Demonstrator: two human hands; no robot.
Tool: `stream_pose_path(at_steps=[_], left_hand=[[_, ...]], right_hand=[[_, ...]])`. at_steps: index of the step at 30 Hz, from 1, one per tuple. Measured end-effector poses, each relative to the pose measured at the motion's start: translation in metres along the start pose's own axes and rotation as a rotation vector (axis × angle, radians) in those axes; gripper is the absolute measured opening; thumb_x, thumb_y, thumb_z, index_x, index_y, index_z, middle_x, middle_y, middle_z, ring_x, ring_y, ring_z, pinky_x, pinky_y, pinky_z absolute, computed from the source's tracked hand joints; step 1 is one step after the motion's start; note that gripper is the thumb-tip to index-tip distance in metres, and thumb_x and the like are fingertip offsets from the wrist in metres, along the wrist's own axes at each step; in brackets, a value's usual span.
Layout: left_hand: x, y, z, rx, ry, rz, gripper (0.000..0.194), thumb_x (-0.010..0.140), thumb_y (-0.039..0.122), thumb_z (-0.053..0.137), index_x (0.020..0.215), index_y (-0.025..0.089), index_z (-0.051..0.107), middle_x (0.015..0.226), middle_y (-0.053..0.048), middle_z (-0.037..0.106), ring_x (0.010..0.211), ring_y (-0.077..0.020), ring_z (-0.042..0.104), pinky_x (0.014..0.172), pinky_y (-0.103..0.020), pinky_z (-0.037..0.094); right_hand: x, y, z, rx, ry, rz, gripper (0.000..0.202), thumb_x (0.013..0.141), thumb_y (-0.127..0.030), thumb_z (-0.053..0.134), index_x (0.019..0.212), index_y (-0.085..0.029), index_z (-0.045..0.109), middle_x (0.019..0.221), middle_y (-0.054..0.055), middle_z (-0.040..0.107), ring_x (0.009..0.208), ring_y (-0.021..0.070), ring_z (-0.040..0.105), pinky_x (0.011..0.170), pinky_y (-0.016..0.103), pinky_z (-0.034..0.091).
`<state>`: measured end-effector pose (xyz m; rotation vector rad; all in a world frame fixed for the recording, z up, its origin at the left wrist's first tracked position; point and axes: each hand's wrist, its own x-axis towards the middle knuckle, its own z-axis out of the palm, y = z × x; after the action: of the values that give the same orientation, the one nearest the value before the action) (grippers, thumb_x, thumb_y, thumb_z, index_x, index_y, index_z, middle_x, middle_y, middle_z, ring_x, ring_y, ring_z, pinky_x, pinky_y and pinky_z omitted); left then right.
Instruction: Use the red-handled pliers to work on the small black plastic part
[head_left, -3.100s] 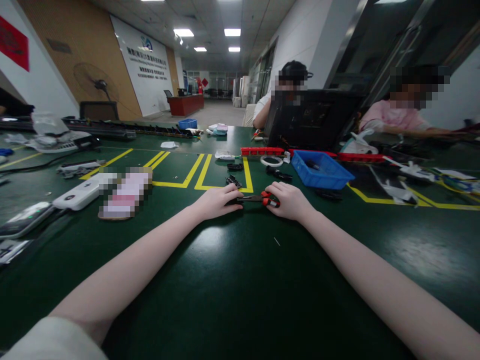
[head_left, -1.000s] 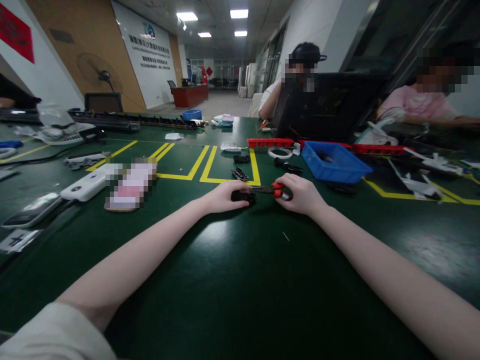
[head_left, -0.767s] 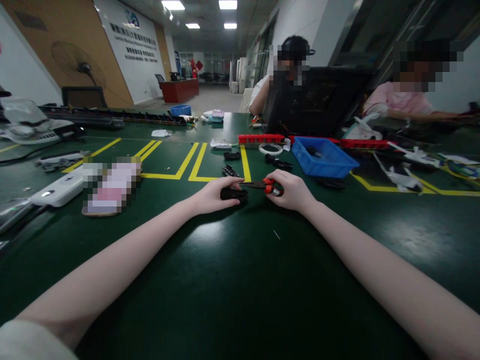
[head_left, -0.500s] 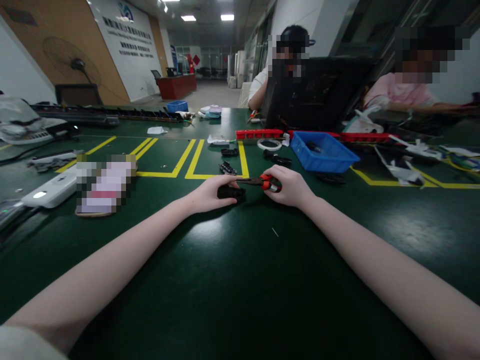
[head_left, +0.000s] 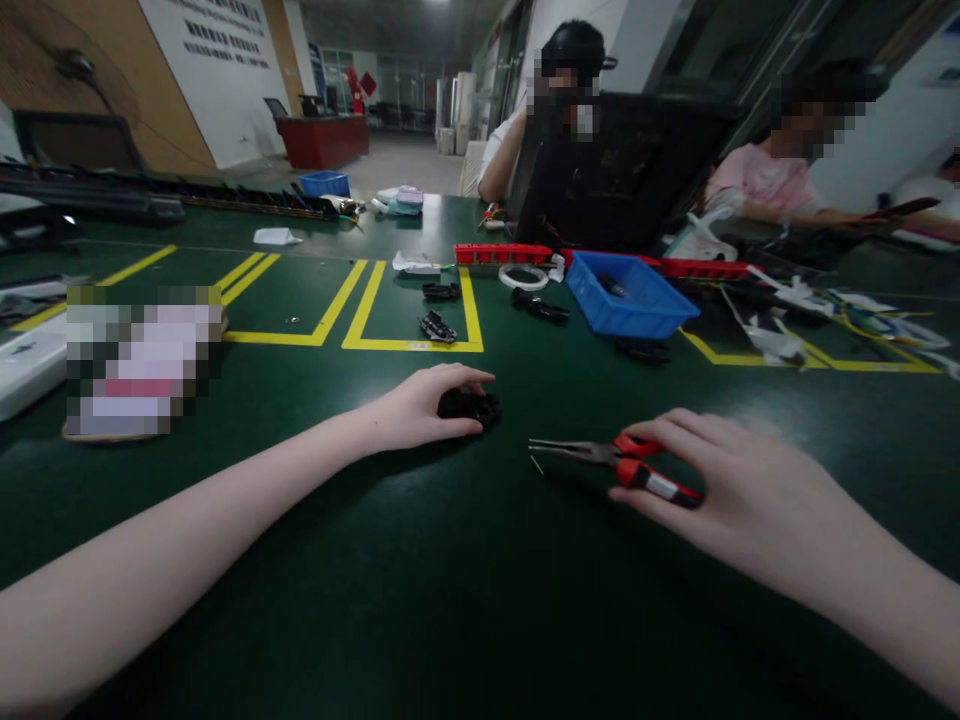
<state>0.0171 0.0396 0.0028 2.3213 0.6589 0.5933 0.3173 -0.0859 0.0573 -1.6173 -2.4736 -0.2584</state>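
Near the middle of the green table, my left hand (head_left: 427,405) holds a small black part (head_left: 469,406) between thumb and fingers. My right hand (head_left: 720,470) grips the red-and-black handles of long-nose pliers (head_left: 600,453), whose jaws point left and are slightly apart. Just below the jaw tips a thin, light pin (head_left: 537,464) lies on the table. The pliers and the black part are apart. Beyond my left hand, another black part (head_left: 437,326) lies inside a yellow-taped outline.
A blue bin (head_left: 630,305) with black pieces stands at the right, beside a white ring (head_left: 523,278) and black parts (head_left: 540,305). A red strip (head_left: 501,254) lies behind. A phone-like object (head_left: 150,365) is at left. Two people sit across the table.
My right hand has moved right and toward me with the pliers, away from the black part. My left hand still holds that part. The view has shifted slightly.
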Motion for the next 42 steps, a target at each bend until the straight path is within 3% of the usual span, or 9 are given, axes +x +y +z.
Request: stream_pose_path(at_steps=[3, 7, 12, 20, 25, 32, 42], left_hand=[[0.000, 0.009, 0.008, 0.024, -0.022, -0.006, 0.054, 0.086, 0.028, 0.068, 0.136, 0.022, 0.047, 0.123, -0.008, 0.059, 0.114, -0.0226, 0.056, 0.097, -0.040, 0.048], [-0.002, 0.018, 0.013, 0.057, -0.022, -0.045, 0.055, 0.086, 0.033, 0.068, 0.136, 0.022, 0.048, 0.126, -0.010, 0.056, 0.114, -0.0247, 0.055, 0.093, -0.041, 0.050], [-0.004, 0.022, 0.017, 0.051, -0.061, -0.016, 0.060, 0.085, 0.037, 0.069, 0.138, 0.025, 0.045, 0.126, -0.009, 0.056, 0.113, -0.0257, 0.055, 0.093, -0.042, 0.049], [-0.003, 0.027, 0.018, 0.044, -0.088, 0.036, 0.057, 0.085, 0.034, 0.069, 0.137, 0.024, 0.047, 0.125, -0.009, 0.056, 0.113, -0.0249, 0.055, 0.095, -0.040, 0.049], [-0.003, 0.026, 0.018, -0.002, -0.097, 0.048, 0.064, 0.083, 0.033, 0.072, 0.140, 0.024, 0.044, 0.128, -0.009, 0.053, 0.113, -0.0245, 0.056, 0.096, -0.039, 0.050], [-0.002, 0.024, 0.018, -0.032, -0.095, 0.077, 0.066, 0.083, 0.028, 0.069, 0.142, 0.024, 0.040, 0.132, -0.011, 0.050, 0.112, -0.0240, 0.057, 0.096, -0.039, 0.049], [-0.005, 0.015, 0.000, -0.093, -0.203, -0.056, 0.076, 0.078, 0.029, 0.073, 0.145, 0.027, 0.037, 0.124, -0.008, 0.056, 0.113, -0.0253, 0.056, 0.098, -0.042, 0.047]], right_hand=[[-0.024, -0.011, 0.000, -0.011, -0.025, 0.050, 0.040, 0.085, -0.060, 0.052, 0.096, -0.023, 0.065, 0.086, 0.009, 0.068, 0.067, 0.0249, 0.063, 0.056, 0.037, 0.047], [-0.033, -0.023, 0.004, -0.064, -0.038, 0.104, 0.043, 0.086, -0.060, 0.050, 0.099, -0.022, 0.065, 0.086, 0.009, 0.068, 0.068, 0.0252, 0.063, 0.057, 0.037, 0.048], [-0.032, -0.027, 0.011, -0.126, -0.017, 0.144, 0.043, 0.086, -0.057, 0.050, 0.101, -0.020, 0.065, 0.087, 0.010, 0.067, 0.068, 0.0253, 0.064, 0.057, 0.037, 0.049], [-0.030, -0.027, 0.015, -0.061, -0.002, 0.075, 0.036, 0.085, -0.052, 0.054, 0.098, -0.020, 0.066, 0.078, 0.007, 0.066, 0.059, 0.0224, 0.062, 0.050, 0.034, 0.046], [-0.025, -0.024, 0.005, -0.050, -0.008, 0.060, 0.034, 0.085, -0.052, 0.056, 0.097, -0.021, 0.065, 0.084, 0.008, 0.068, 0.064, 0.0229, 0.064, 0.052, 0.033, 0.048], [-0.006, -0.024, -0.010, -0.025, 0.087, 0.003, 0.034, 0.086, -0.052, 0.054, 0.099, -0.022, 0.064, 0.088, 0.009, 0.068, 0.067, 0.0241, 0.063, 0.052, 0.035, 0.046], [-0.021, -0.027, -0.006, -0.016, 0.003, -0.039, 0.032, 0.081, -0.050, 0.059, 0.098, -0.025, 0.066, 0.088, 0.007, 0.068, 0.072, 0.0242, 0.063, 0.056, 0.036, 0.046]])
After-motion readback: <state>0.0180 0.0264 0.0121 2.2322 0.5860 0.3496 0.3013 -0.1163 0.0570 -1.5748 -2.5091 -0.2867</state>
